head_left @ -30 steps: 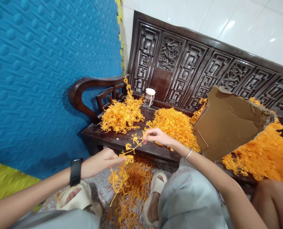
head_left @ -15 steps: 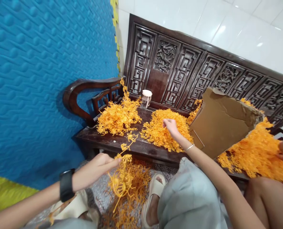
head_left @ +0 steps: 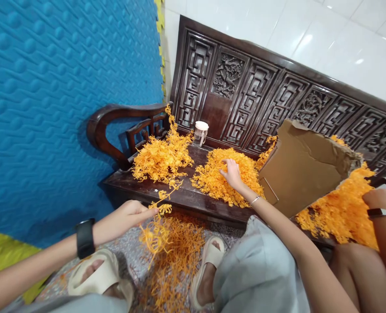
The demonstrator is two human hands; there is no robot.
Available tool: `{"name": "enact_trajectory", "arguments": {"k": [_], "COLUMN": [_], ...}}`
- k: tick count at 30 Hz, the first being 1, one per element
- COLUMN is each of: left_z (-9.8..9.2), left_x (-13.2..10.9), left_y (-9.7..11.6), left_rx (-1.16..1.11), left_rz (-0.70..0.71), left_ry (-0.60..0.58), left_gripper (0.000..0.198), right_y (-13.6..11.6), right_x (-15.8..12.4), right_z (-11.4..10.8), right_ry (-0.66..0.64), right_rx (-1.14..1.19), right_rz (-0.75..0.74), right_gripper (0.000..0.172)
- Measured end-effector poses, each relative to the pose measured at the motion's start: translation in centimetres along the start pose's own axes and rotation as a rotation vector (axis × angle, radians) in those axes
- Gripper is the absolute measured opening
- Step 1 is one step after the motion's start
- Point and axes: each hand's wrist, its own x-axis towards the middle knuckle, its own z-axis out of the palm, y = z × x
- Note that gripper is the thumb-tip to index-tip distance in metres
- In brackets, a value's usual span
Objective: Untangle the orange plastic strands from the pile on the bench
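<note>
A dark bench [head_left: 217, 111] backs the spindly, curly-tipped orange sprig [head_left: 164, 209].

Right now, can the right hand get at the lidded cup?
Probably yes: the right hand looks empty, and only part of the orange pile below it lies towards the lidded cup; the cardboard is on the other side.

Glossy carved wood forms the bench [head_left: 232, 101], beside matt brown cardboard [head_left: 305, 167] and dimpled foam-like matting [head_left: 49, 113].
</note>
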Motion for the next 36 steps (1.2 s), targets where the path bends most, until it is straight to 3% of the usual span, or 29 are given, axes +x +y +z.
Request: {"name": "enact_trajectory", "arguments": {"k": [6,10,12,16,18,20,23,27,31,36], "left_z": [0.5,0.6,0.6,0.8,0.9,1.0,1.1,1.1,1.0,0.9], "left_x": [0.7,1.0,1.1,1.5,1.8,2.0,2.1,1.9,1.6,1.8], "left_y": [0.8,1.6,1.9,2.3,2.4,2.3,2.0,2.2,3.6,5.6], "left_rx": [0.012,0.024,0.017,0.026,0.030,0.027,0.029,0.008,-0.052,-0.208], "left_rz": [0.037,0.071,0.084,0.120,0.132,0.135,0.125,0.106,0.145,0.101], "left_ry": [-0.030,-0.010,-0.021,-0.062,-0.070,-0.076,-0.081,-0.059,0.025,0.086], "left_gripper": [0.051,0.053,0.053,0.053,0.054,0.054,0.055,0.054,0.053,0.052], "right_y": [0.4,-0.9,-2.6,-7.2,-9.2,-10.7,-11.4,-11.2,-12.1,-13.4], "right_x": [0.6,0.9,0.7,-0.6,-1.4,-2.1,-2.5,-2.3,-1.9,-1.1], "right_z": [0.2,0.1,-0.3,-2.2,-3.6,-4.6,-5.2,-4.4,-3.8,-4.1], "right_ry": [0.006,0.009,-0.081,-0.454,-0.585,-0.618,-0.600,-0.545,-0.296,-0.026], "right_rx": [0.038,0.274,0.517,0.998,1.069,1.022,0.936,1.033,1.122,1.121], "right_rz": [0.012,0.044,0.044,-0.052,-0.128,-0.202,-0.242,-0.078,0.186,0.345], "right_gripper": [0.009,0.008,0.009,0.023,0.028,0.031,0.021,0.019,0.016,0.013]}}
